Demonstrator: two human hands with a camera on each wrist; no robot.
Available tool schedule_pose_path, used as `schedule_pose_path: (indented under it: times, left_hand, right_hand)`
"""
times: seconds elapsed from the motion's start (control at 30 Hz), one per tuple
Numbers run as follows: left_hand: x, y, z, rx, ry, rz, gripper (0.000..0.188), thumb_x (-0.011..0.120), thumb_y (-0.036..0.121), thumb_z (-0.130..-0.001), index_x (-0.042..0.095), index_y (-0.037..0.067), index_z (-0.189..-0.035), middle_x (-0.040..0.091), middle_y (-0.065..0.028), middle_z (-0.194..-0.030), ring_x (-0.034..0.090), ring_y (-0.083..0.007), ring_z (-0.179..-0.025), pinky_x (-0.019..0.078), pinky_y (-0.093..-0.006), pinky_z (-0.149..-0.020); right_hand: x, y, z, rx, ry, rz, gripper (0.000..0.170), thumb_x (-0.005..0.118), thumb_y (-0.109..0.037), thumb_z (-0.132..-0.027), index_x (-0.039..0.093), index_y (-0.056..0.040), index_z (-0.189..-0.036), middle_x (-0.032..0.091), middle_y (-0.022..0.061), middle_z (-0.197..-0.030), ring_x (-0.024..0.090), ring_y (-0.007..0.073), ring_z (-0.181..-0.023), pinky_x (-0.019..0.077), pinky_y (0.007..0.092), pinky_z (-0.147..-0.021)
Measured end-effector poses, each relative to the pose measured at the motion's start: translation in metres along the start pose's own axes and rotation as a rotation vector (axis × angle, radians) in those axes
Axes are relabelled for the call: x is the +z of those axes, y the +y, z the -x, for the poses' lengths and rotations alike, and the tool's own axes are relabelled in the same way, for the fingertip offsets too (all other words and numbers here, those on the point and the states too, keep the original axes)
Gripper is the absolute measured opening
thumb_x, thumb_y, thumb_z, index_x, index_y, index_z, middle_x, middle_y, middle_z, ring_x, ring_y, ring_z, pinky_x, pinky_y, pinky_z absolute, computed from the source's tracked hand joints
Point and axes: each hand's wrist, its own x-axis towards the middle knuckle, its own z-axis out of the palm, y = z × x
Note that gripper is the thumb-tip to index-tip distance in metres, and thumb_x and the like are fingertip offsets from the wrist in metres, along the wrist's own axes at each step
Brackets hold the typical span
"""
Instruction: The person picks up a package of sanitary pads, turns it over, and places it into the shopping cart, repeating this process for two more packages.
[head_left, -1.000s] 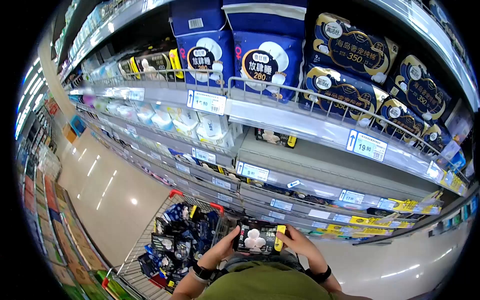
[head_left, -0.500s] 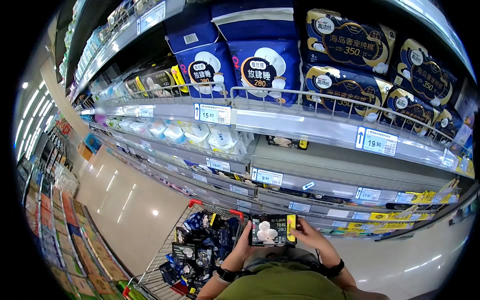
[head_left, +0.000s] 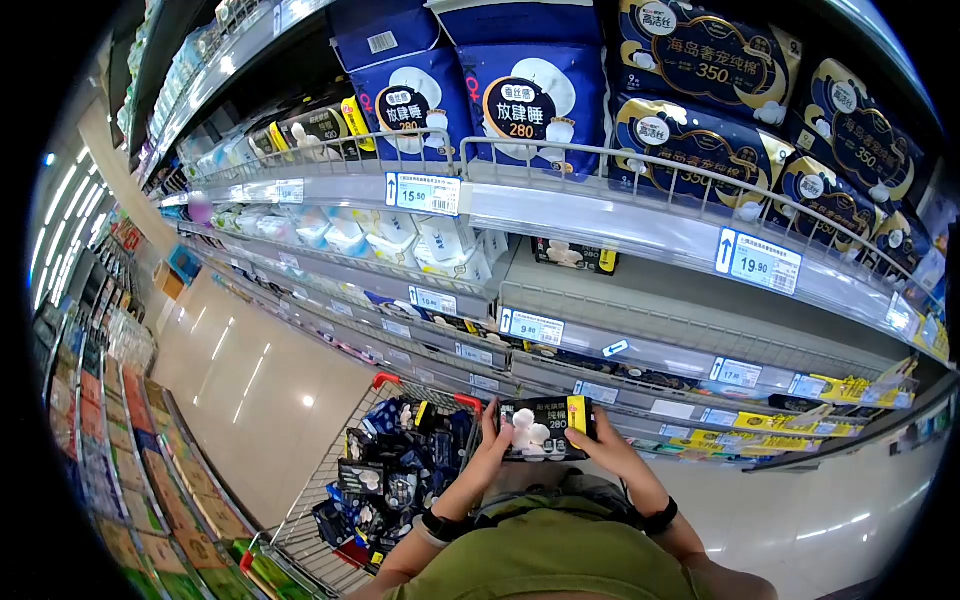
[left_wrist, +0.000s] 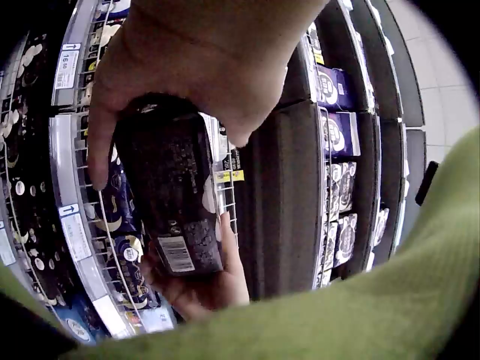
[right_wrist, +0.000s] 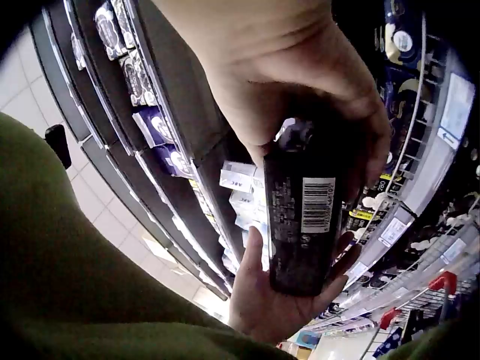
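Observation:
Both hands hold a black pack of sanitary pads [head_left: 537, 430] in front of the body, its cotton-flower face with "280" and a yellow stripe turned up. My left hand [head_left: 488, 447] grips the left end, thumb on the front face. At the right end my right hand [head_left: 612, 450] holds it, thumb near the yellow stripe. The left wrist view shows the pack's dark side with a barcode [left_wrist: 175, 253] between both hands. In the right wrist view the same pack [right_wrist: 304, 225] is spanned by the right hand [right_wrist: 315, 82] above and the left hand [right_wrist: 274, 304] below.
A shopping cart [head_left: 292, 508] piled with dark packs stands at the left. Ahead, a shelf holds blue packs [head_left: 530, 105] and navy packs [head_left: 700, 150] behind a wire rail. One black pack [head_left: 575, 255] lies on the shelf below. Cartons [head_left: 150, 470] line the far left.
Over the last half second the pack and both hands have risen a little. The head view swung earlier, shifting the cart and shelves to the right in the picture. Both hands keep their hold.

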Motion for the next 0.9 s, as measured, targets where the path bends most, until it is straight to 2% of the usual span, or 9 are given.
schedule_pose_path:
  times: [0.03, 0.07, 0.2, 0.3, 0.37, 0.43, 0.67, 0.73, 0.9]
  left_hand:
    - [-0.001, 0.0, 0.001, 0.13, -0.066, -0.178, 0.066, 0.041, 0.033, -0.082, 0.0, 0.008, -0.127, 0.017, -0.0136, -0.125, 0.021, -0.0213, -0.114, 0.0212, -0.0307, -0.092]
    - [-0.002, 0.002, 0.001, 0.125, -0.027, -0.295, 0.08, 0.052, 0.029, -0.077, -0.006, 0.004, -0.126, 0.012, -0.0165, -0.127, 0.015, -0.0215, -0.117, 0.0165, -0.0305, -0.094]
    - [0.008, 0.018, 0.008, 0.201, -0.154, -0.399, 0.1, 0.066, 0.025, -0.066, -0.011, -0.002, -0.123, 0.012, -0.0217, -0.126, 0.018, -0.0241, -0.116, 0.0177, -0.031, -0.094]
    - [0.0, 0.001, 0.002, 0.205, -0.265, -0.46, 0.102, 0.066, 0.024, -0.066, -0.015, 0.003, -0.123, 0.001, -0.0212, -0.128, 0.012, -0.0234, -0.118, 0.0221, -0.0317, -0.091]
    - [0.003, 0.001, 0.003, 0.219, -0.253, -0.492, 0.108, 0.07, 0.028, -0.062, -0.016, 0.001, -0.122, 0.003, -0.0222, -0.127, 0.013, -0.0244, -0.118, 0.0194, -0.0323, -0.093]
    - [0.003, -0.002, 0.004, 0.343, -0.216, -0.744, 0.114, 0.073, 0.033, -0.056, -0.014, 0.0, -0.123, 0.003, -0.023, -0.127, 0.01, -0.0284, -0.119, 0.0153, -0.0355, -0.095]
    - [0.01, 0.007, 0.003, 0.49, -0.237, -1.049, 0.104, 0.075, 0.035, -0.051, 0.007, 0.0, -0.122, 0.018, -0.0223, -0.118, 0.011, -0.0372, -0.116, 0.0165, -0.041, -0.094]
    - [0.011, 0.007, 0.004, 0.541, -0.186, -0.964, 0.096, 0.075, 0.033, -0.05, 0.017, 0.0, -0.119, 0.019, -0.0237, -0.117, 0.02, -0.0374, -0.112, 0.0258, -0.0394, -0.091]
    - [0.016, 0.009, 0.01, 0.399, -0.198, -0.93, 0.098, 0.076, 0.031, -0.049, 0.015, -0.002, -0.119, 0.023, -0.0236, -0.113, 0.031, -0.0355, -0.105, 0.0297, -0.0354, -0.089]
  right_hand:
    - [0.001, 0.0, 0.0, -0.019, 0.022, -0.001, 0.064, 0.056, -0.036, -0.073, 0.027, 0.0051, -0.113, 0.048, 0.0153, -0.095, 0.049, 0.0209, -0.086, 0.0387, 0.029, -0.075]
    - [0.001, -0.001, -0.001, -0.02, 0.02, 0.002, 0.064, 0.056, -0.036, -0.073, 0.027, 0.0051, -0.113, 0.048, 0.0153, -0.095, 0.049, 0.0209, -0.086, 0.0387, 0.029, -0.075]
    - [-0.003, 0.003, -0.001, 0.05, 0.027, -0.051, 0.063, 0.055, -0.036, -0.074, 0.027, 0.0031, -0.115, 0.048, 0.0161, -0.098, 0.048, 0.0211, -0.089, 0.0382, 0.0294, -0.076]
    - [-0.007, 0.006, 0.003, 0.037, 0.033, -0.035, 0.064, 0.055, -0.037, -0.074, 0.026, 0.0029, -0.115, 0.047, 0.017, -0.101, 0.048, 0.0214, -0.092, 0.0379, 0.029, -0.077]
    - [-0.011, 0.003, 0.007, 0.098, 0.033, -0.016, 0.065, 0.055, -0.037, -0.074, 0.026, 0.003, -0.116, 0.047, 0.0167, -0.101, 0.048, 0.0212, -0.092, 0.0378, 0.0285, -0.077]
    - [-0.014, 0.008, 0.007, 0.076, 0.019, -0.005, 0.065, 0.054, -0.037, -0.074, 0.026, 0.0029, -0.116, 0.047, 0.0165, -0.101, 0.047, 0.0209, -0.092, 0.0376, 0.0285, -0.077]
    - [-0.022, 0.006, 0.01, -0.017, -0.112, -0.021, 0.064, 0.053, -0.036, -0.076, 0.023, 0.003, -0.117, 0.045, 0.0148, -0.103, 0.045, 0.0187, -0.094, 0.0366, 0.0292, -0.078]
    - [-0.024, -0.006, 0.015, -0.02, -0.128, -0.025, 0.06, 0.05, -0.034, -0.078, 0.023, 0.0018, -0.118, 0.045, 0.0138, -0.103, 0.045, 0.018, -0.094, 0.0364, 0.0281, -0.078]
    - [-0.027, -0.008, 0.02, 0.0, -0.12, -0.094, 0.045, 0.038, -0.028, -0.085, 0.026, -0.0022, -0.12, 0.047, 0.0093, -0.099, 0.045, 0.0154, -0.091, 0.0362, 0.0253, -0.077]
